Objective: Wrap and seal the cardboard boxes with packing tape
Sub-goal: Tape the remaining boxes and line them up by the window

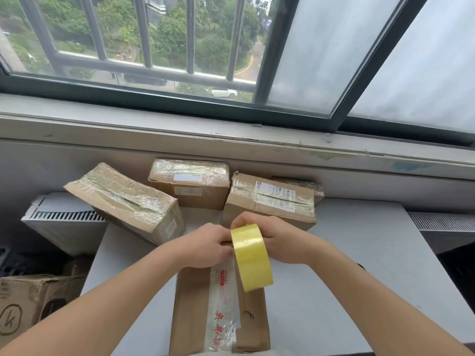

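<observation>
- Window-side packing table [359,265]: a person works a yellow tape roll [252,255] over a brown box [192,304]. The box lies lengthwise toward them, w/ only an old printed strip [222,299] down its centre seam.
- Risk 1: the free end may fold back & stick to itself or to fingers if pulled slack. Likely cause: the roll looks held up off the cardboard, w/ nothing anchoring the end.
- Risk 2: tape could go down skewed or bubbled, since the roll sits tilted, leaning toward 5 o'clock, not square to the seam.
- Risk 3: the box looks unpinned, both hands being on the roll. A hard pull could drag it toward 12 o'clock, into the taped boxes [190,183] lined along the far edge from 10 to 1 o'clock.
- Grip: the right hand [280,240] holds the roll from 3 o'clock, fingers curled over its top rim. The left hand [205,245] pinches at the roll's 9 o'clock rim. Whether it has the free end can't be told, as the fingertips are hidden.
- Position: the roll stands between the two hands, over the box's 12 o'clock end, w/ its lower edge hanging across the seam. Most of the box lies at 6 o'clock of both hands.
</observation>
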Available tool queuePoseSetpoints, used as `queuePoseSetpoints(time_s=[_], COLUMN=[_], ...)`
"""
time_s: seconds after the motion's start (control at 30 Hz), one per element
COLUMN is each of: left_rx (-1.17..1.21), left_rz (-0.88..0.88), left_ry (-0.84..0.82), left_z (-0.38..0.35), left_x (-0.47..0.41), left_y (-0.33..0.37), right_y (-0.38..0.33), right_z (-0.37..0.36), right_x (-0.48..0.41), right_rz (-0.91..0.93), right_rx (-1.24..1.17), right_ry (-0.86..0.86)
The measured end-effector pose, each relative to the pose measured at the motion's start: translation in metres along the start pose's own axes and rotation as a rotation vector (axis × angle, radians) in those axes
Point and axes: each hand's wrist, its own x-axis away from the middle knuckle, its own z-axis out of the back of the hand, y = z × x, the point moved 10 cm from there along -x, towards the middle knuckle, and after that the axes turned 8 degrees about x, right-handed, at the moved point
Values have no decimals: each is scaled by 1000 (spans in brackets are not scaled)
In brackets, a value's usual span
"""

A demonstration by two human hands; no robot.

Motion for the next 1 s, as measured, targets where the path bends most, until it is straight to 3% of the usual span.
queuePoseSetpoints(time_s=[0.37, 0.5, 0.7, 1.0], left_rx=[-55, 74, -53, -43], left_rz=[86, 134, 150, 154], left_ry=[-274, -338, -211, -164], left_z=[-13, -13, -12, -14], left_x=[-5, -6, -17, -19], left_y=[5, -5, -6, -12], right_y=[-13, -12, -11, -5], right_z=[0, -8, -11, -12], right_x=[14, 20, 26, 29], right_rz=[111, 98, 108, 88], right_rx=[162, 192, 272, 224], right_ry=[135, 102, 108, 94])
